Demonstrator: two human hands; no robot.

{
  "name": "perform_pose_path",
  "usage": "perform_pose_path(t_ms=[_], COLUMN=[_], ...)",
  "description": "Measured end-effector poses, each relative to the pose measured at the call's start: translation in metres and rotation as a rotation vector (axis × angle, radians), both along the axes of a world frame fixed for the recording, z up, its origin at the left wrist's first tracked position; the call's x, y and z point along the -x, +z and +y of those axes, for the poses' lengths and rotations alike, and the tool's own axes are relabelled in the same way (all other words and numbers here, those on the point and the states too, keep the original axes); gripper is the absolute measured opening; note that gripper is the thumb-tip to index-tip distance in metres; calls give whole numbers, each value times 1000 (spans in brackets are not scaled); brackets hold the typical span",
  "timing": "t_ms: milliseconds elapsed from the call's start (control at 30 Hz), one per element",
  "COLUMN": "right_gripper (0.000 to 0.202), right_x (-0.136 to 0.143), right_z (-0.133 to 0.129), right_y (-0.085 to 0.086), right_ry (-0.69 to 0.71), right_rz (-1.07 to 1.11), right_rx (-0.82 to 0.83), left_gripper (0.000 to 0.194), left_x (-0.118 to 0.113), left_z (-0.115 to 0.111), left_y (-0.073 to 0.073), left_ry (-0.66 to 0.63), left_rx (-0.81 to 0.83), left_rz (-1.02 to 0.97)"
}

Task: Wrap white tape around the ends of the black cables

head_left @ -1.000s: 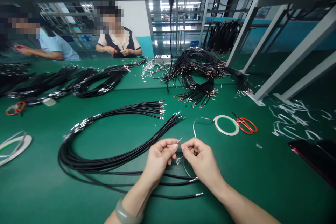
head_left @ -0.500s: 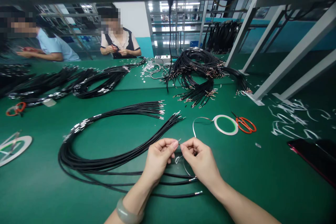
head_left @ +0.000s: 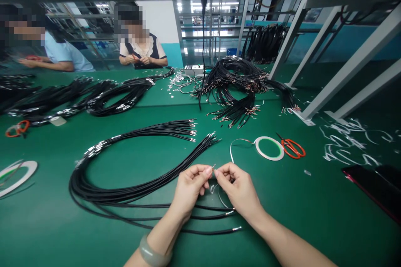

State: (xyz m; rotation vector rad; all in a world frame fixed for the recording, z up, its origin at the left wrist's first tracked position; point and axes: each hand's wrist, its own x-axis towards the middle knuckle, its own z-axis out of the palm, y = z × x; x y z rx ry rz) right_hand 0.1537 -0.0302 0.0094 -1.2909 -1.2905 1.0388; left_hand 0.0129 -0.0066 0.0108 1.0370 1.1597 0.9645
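My left hand (head_left: 192, 183) and my right hand (head_left: 233, 183) meet fingertip to fingertip over the green table. The left thumb and forefinger pinch a thin cable end (head_left: 214, 167), its tip poking up between the hands. My right fingers are pinched together at that tip; what they hold is too small to name. A looped bundle of black cables (head_left: 94, 187) lies left of my hands, several loose cable ends running under my left wrist. A narrow tape strip (head_left: 231, 152) runs from near my right hand to a white tape roll (head_left: 270, 148).
Orange scissors (head_left: 293, 149) lie beside the roll. Tape scraps (head_left: 347, 154) and a dark phone-like object (head_left: 372, 187) are at right. More cable heaps (head_left: 233, 77), metal posts (head_left: 354, 58) and another tape roll (head_left: 29, 173) surround the area. Two people work across the table.
Both hands stay almost in place, with slight finger shifts at the cable tip. The view has moved very slightly.
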Motion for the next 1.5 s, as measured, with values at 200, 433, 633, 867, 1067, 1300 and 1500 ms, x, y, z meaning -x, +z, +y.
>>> perform_pose_path(t_ms=[200,433,633,867,1067,1300,1500], right_gripper=[19,19,19,18,19,18,19], right_x=[-1,-2,-2,-3,-2,-2,-1], right_z=[1,3,3,4,3,2,3], right_y=[-3,-5,-6,-4,-4,-5,-6], right_ry=[-11,-13,-1,21,26,28,33], right_rz=[-14,11,22,37,24,24,12], right_rx=[1,21,17,8,14,13,13], left_gripper=[31,26,25,25,25,26,28], left_x=[1,0,1,0,-1,-1,2], left_z=[3,4,4,4,3,3,4], left_y=[-2,-2,-4,-3,-2,-5,-7], left_ry=[14,11,2,-20,-37,-60,-106], left_rx=[3,-7,-12,-17,-20,-16,24], left_rz=[-9,8,-12,-41,-50,-57,-69])
